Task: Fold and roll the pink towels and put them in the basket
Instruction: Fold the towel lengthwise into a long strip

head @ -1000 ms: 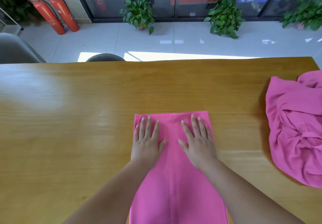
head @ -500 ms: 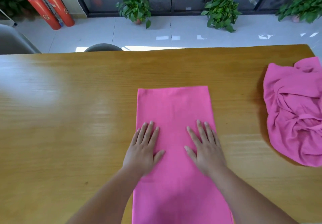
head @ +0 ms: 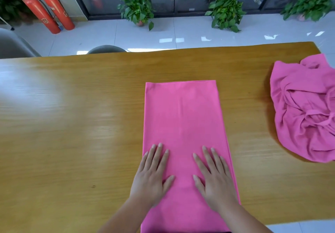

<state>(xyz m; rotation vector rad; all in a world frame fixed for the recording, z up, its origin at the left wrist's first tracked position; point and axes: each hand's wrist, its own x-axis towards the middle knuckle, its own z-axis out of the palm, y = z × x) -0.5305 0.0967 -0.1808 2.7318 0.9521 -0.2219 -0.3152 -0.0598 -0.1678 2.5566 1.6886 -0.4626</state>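
While left hand [head: 151,176] and right hand [head: 213,180] press it, the towel [head: 181,115] lies flat.

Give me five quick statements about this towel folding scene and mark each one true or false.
1. The left hand and the right hand both lie flat on the folded pink towel. True.
2. The folded pink towel is already rolled up. False: it lies flat as a long strip.
3. The crumpled pink towel sits at the left end of the table. False: it sits at the right end.
4. Two red fire extinguishers stand on the floor beyond the table. True.
5. A basket stands on the table. False: no basket is in view.
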